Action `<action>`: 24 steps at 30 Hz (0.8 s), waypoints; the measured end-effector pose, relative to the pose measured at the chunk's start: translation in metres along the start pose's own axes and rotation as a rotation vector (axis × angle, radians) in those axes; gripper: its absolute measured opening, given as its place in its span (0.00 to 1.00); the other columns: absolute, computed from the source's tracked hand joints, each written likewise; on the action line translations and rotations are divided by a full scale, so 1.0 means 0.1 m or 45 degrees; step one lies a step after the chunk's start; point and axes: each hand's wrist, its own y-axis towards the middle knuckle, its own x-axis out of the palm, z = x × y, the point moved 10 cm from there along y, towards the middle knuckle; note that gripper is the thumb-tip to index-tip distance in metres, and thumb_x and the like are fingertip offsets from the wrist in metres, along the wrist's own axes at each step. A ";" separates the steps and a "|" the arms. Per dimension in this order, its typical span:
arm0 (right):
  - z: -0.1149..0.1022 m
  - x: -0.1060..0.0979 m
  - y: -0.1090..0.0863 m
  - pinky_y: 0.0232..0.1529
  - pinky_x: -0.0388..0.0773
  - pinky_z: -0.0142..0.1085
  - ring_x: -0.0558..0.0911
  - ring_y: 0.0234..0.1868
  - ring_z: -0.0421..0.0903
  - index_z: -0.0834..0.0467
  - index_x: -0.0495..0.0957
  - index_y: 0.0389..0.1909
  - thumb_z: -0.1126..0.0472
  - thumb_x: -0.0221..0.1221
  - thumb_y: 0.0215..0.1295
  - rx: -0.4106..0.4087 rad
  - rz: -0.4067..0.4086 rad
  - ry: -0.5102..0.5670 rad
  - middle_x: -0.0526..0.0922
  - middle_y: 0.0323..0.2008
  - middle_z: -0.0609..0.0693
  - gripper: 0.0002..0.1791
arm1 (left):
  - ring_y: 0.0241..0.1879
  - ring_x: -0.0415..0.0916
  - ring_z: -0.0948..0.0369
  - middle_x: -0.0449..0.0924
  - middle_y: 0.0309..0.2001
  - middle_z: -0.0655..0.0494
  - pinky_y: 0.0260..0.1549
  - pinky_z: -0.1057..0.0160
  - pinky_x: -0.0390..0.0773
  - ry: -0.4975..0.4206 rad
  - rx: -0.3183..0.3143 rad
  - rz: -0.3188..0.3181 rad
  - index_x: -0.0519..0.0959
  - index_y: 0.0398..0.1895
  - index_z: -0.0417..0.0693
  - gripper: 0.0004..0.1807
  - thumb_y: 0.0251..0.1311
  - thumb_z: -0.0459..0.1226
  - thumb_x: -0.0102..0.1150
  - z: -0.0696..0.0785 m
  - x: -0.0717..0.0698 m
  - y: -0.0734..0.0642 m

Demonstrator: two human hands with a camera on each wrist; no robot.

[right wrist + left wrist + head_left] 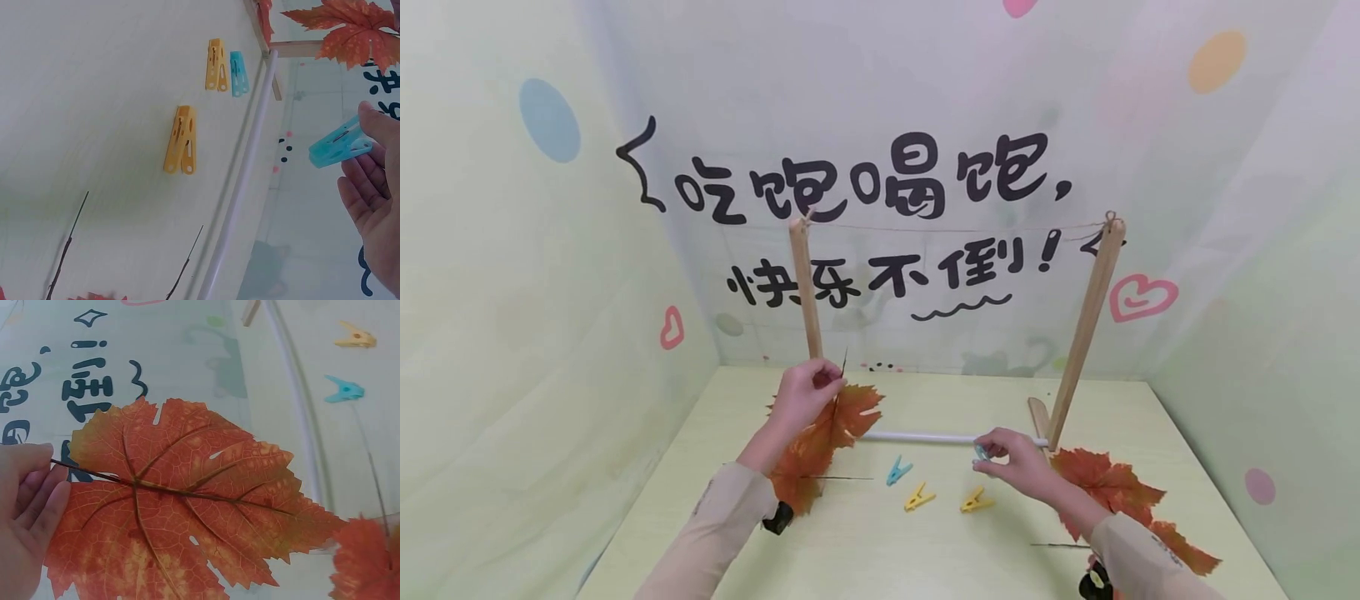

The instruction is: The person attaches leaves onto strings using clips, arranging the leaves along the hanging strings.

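Note:
My left hand (805, 392) pinches the dark stem of an orange-red maple leaf (181, 494) between thumb and fingertips. The leaf spreads out from the stem, above the table at the left post. In my right hand (1018, 462) a blue clothespin (340, 145) is pinched by its handle end between thumb and fingers, its other end pointing away from the palm. Another blue clothespin (898, 471) lies on the table between the hands, beside two yellow clothespins, one nearer the left (919, 497) and one nearer the right (976, 500).
A thin string (955, 229) runs between two wooden posts, left (807, 292) and right (1086, 333). A white rod (917, 437) joins them low down. More maple leaves lie on the table at left (797, 483) and right (1105, 479), near my forearms.

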 end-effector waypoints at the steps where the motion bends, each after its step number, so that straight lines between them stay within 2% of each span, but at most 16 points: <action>1: -0.01 -0.02 0.01 0.32 0.79 0.39 0.78 0.31 0.39 0.63 0.78 0.39 0.62 0.65 0.51 -0.003 0.001 0.002 0.79 0.30 0.50 0.14 | 0.26 0.73 0.59 0.78 0.26 0.52 0.27 0.67 0.77 -0.001 0.006 0.008 0.78 0.28 0.40 0.03 0.50 0.30 0.63 0.02 -0.02 0.04; 9: -0.06 -0.08 0.05 0.34 0.79 0.36 0.78 0.31 0.37 0.62 0.78 0.39 0.61 0.66 0.51 0.025 -0.017 -0.009 0.79 0.31 0.48 0.15 | 0.27 0.75 0.59 0.80 0.27 0.49 0.28 0.66 0.78 -0.032 0.097 0.096 0.79 0.30 0.37 0.04 0.51 0.30 0.62 0.26 -0.20 0.33; 17: -0.10 -0.10 0.06 0.33 0.79 0.38 0.78 0.31 0.40 0.62 0.77 0.39 0.65 0.65 0.50 0.010 -0.024 -0.039 0.80 0.30 0.49 0.14 | 0.27 0.76 0.59 0.81 0.29 0.48 0.28 0.68 0.78 -0.100 0.171 0.191 0.78 0.31 0.38 0.05 0.52 0.31 0.63 0.51 -0.39 0.53; 24: -0.11 -0.07 0.07 0.34 0.79 0.41 0.78 0.31 0.41 0.61 0.77 0.39 0.63 0.66 0.51 0.032 -0.052 -0.022 0.79 0.31 0.49 0.14 | 0.27 0.77 0.58 0.82 0.30 0.47 0.28 0.70 0.77 -0.123 0.206 0.267 0.80 0.31 0.37 0.05 0.51 0.31 0.63 0.71 -0.52 0.69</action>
